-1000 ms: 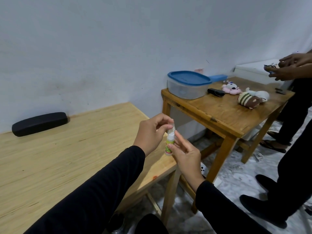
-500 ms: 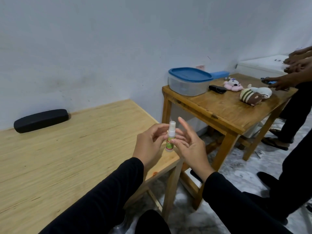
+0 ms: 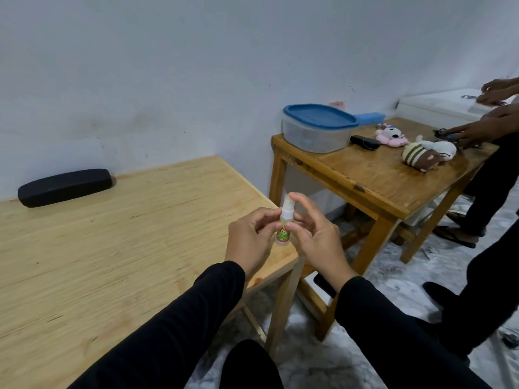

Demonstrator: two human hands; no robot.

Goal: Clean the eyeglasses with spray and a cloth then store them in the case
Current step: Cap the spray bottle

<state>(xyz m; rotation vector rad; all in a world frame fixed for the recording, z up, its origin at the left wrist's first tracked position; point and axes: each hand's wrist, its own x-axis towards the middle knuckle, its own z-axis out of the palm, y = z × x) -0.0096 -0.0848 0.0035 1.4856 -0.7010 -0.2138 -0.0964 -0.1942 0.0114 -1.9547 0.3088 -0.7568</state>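
A small clear spray bottle (image 3: pixel 284 223) with a green label and white nozzle stands upright between both my hands, over the right corner of the light wooden table (image 3: pixel 118 234). My left hand (image 3: pixel 250 242) pinches the bottle's body from the left. My right hand (image 3: pixel 317 237) touches it from the right, with one finger curled over the nozzle top. A shut black eyeglasses case (image 3: pixel 65 187) lies at the table's far left by the wall. No eyeglasses and no cloth are visible on my table.
A darker wooden table (image 3: pixel 373 181) stands to the right with a blue-lidded plastic container (image 3: pixel 318 127), a small black case (image 3: pixel 365 142) and plush toys (image 3: pixel 421 155). Another person's hands (image 3: pixel 474 130) reach over it; their legs stand at the right. A gap separates the tables.
My hands have closed in on the bottle again. My right hand, spread open half a second ago, now rests on the bottle with a finger over the nozzle.
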